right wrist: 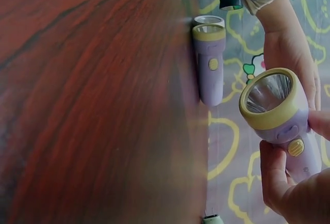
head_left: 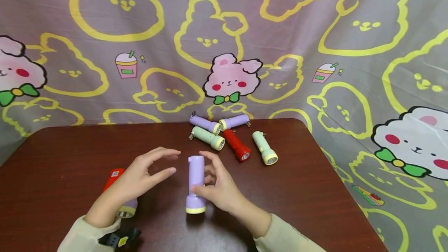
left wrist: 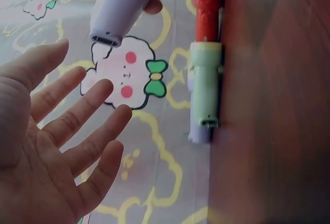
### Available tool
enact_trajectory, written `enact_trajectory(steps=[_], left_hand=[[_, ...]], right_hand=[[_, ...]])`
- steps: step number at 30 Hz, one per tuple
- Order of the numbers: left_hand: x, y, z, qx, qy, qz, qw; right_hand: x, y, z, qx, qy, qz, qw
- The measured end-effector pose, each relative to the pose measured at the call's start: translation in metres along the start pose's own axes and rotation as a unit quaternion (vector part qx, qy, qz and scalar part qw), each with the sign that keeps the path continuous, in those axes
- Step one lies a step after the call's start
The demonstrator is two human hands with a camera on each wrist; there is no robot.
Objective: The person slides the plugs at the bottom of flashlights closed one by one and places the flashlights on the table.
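Note:
A purple flashlight (head_left: 196, 174) with a yellow rim is held above the table by my right hand (head_left: 222, 186), thumb on one side and fingers on the other. In the right wrist view the lens end of this flashlight (right wrist: 276, 102) and its yellow switch show clearly. My left hand (head_left: 143, 176) hovers just left of it, fingers spread and holding nothing. The left wrist view shows the left palm (left wrist: 56, 146) apart from the flashlight's tail (left wrist: 118, 12). Under the left forearm lie a red flashlight (head_left: 113, 178) and another purple flashlight (head_left: 128, 207), both partly hidden.
Toward the table's back edge lie two purple flashlights (head_left: 206, 123), two pale green flashlights (head_left: 264, 149) and a red flashlight (head_left: 237, 145). They rest on a dark brown wooden table (head_left: 297, 205). A patterned curtain (head_left: 168, 57) hangs behind it.

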State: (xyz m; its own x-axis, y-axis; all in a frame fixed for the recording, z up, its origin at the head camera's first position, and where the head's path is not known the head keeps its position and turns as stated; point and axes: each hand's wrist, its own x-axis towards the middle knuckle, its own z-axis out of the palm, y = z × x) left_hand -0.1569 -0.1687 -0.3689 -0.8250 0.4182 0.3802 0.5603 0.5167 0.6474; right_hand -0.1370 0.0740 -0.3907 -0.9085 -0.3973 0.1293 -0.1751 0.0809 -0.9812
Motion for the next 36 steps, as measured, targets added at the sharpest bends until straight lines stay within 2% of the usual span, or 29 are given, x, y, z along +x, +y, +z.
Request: enact_trajectory(steps=[3,6,13,24,30,36], left_hand=[[-0.002,0.000,-0.008,0.017,0.008,-0.010,0.9998],[-0.006,0.000,-0.015,0.034,0.015,-0.008,0.9993],[-0.020,-0.005,-0.028,0.065,0.034,-0.015,0.9972],[-0.042,-0.022,-0.035,0.082,0.074,0.000,0.9939],[-0.057,-0.034,-0.038,0.122,0.075,-0.028,0.9893],[-0.067,-0.046,-0.041,0.129,0.063,-0.067,0.9874]], right_hand=[[0.002,0.000,0.002,0.000,-0.005,-0.001,1.0000],[0.005,0.000,0.005,0.000,-0.008,0.003,1.0000],[0.011,0.000,0.013,-0.003,-0.006,0.009,0.9999],[0.022,0.004,0.027,-0.023,-0.007,0.020,0.9995],[0.028,0.005,0.035,-0.021,-0.004,0.035,0.9992],[0.035,0.008,0.043,-0.024,-0.003,0.051,0.9984]])
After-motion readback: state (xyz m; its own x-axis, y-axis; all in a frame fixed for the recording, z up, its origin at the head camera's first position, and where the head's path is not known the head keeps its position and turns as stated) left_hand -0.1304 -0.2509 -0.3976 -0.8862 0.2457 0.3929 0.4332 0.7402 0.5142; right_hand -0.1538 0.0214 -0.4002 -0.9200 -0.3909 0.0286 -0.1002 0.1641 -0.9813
